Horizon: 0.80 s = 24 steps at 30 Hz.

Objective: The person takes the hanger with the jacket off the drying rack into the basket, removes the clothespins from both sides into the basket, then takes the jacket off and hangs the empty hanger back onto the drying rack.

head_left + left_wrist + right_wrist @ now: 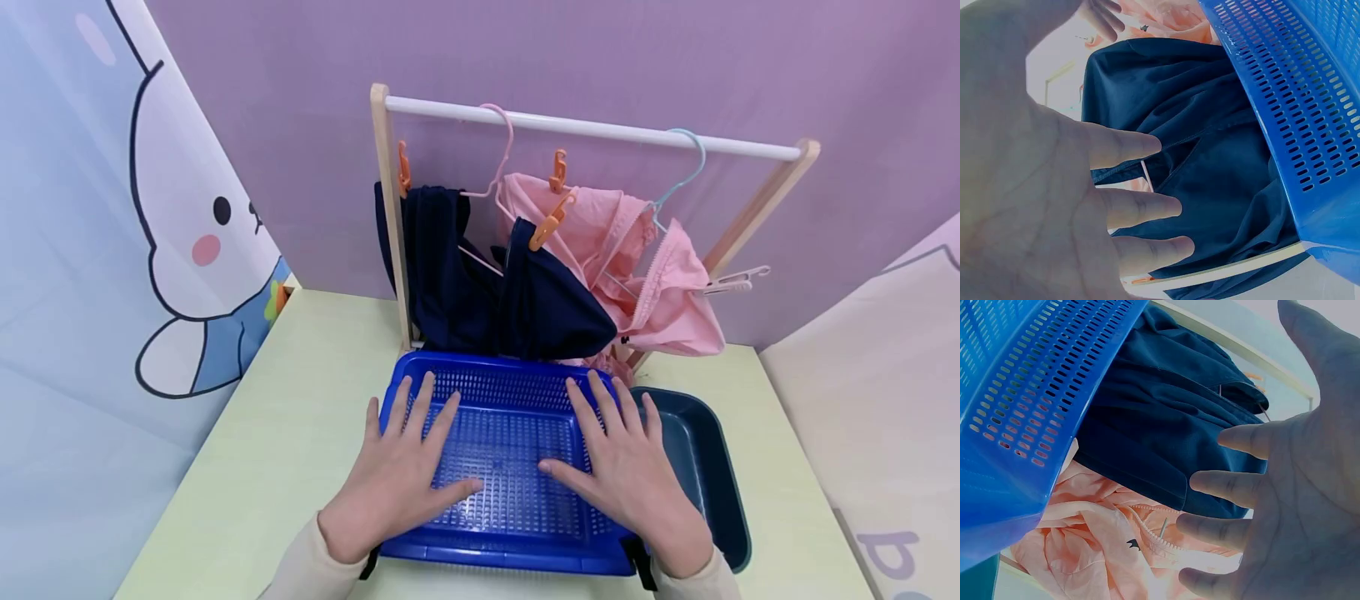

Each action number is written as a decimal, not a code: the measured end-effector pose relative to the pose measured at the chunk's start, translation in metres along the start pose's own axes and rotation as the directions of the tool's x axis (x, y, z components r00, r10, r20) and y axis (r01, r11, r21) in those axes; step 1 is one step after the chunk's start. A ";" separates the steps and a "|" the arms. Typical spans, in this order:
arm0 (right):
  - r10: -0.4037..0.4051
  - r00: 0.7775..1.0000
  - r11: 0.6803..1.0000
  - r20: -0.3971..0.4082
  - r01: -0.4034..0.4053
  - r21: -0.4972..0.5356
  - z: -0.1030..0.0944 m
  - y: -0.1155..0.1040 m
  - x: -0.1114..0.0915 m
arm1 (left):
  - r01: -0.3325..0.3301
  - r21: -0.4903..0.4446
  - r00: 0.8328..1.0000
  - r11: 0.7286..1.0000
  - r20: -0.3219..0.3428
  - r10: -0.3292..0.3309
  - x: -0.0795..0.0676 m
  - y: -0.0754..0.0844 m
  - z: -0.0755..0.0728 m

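Note:
Both hands are spread flat, palms down, over a blue perforated plastic basket [502,546]. My left hand [401,475] is above its left side and my right hand [626,471] above its right side; neither holds anything. Whether they touch the basket cannot be told. Behind it, a dark navy garment [457,275] hangs from a pink hanger [504,154], with orange clips [547,225] on it. A pink zip-up garment [600,225] hangs beside it on a light blue hanger [690,171], and a pale clip [738,282] grips its right side.
The hangers hang on a small rack with a white rail [592,127] and wooden posts [390,217]. A dark green tray [705,450] stands right of the basket, partly under it. All stand on a pale table [300,392] against a purple backdrop [540,58].

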State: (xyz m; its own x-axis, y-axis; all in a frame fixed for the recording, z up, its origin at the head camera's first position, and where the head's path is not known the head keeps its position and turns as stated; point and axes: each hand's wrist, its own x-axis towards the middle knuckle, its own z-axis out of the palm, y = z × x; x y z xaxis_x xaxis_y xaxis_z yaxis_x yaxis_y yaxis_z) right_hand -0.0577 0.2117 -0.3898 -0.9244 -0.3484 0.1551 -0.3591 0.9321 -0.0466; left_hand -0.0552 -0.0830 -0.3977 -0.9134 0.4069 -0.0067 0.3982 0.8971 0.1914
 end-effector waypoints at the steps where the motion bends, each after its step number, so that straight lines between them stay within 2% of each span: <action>1: 0.002 1.000 1.000 -0.004 -0.002 0.001 0.000 0.000 0.000 | -0.004 0.001 1.000 1.000 -0.004 0.004 0.000 -0.001 0.000; 5: 0.003 1.000 1.000 -0.029 -0.002 0.014 -0.002 0.003 0.003 | -0.022 -0.002 0.999 1.000 -0.040 0.021 0.002 -0.005 0.000; 9: -0.022 0.993 1.000 -0.112 0.024 0.019 -0.006 0.009 0.008 | -0.069 -0.043 0.986 0.997 -0.152 0.062 0.005 -0.009 -0.002; 13: -0.039 0.972 0.998 -0.230 0.048 0.034 -0.014 0.016 0.014 | -0.116 -0.098 0.963 0.988 -0.257 0.087 0.009 -0.012 -0.007; 16: -0.040 0.948 0.997 -0.316 0.059 0.050 -0.023 0.020 0.021 | -0.112 -0.174 0.962 0.978 -0.264 0.063 0.011 -0.015 -0.010; 18: -0.042 0.923 0.996 -0.384 0.070 0.058 -0.030 0.023 0.027 | -0.102 -0.247 0.968 0.964 -0.247 0.039 0.012 -0.017 -0.011; 20: -0.046 0.887 0.994 -0.459 0.088 0.069 -0.036 0.025 0.035 | -0.092 -0.326 0.974 0.941 -0.227 0.016 0.012 -0.019 -0.012; 24: -0.039 0.792 0.986 -0.609 0.128 0.103 -0.045 0.027 0.055 | -0.075 -0.471 0.979 0.879 -0.200 -0.024 0.012 -0.025 -0.011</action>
State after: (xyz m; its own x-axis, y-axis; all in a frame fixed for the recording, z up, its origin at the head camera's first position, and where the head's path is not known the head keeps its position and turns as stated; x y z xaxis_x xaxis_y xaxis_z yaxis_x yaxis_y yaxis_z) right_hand -0.1124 0.2226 -0.3377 -0.6402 -0.2523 0.7256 -0.4858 0.8647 -0.1280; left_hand -0.0771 -0.1020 -0.3915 -0.9209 0.3428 0.1854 0.3790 0.6773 0.6305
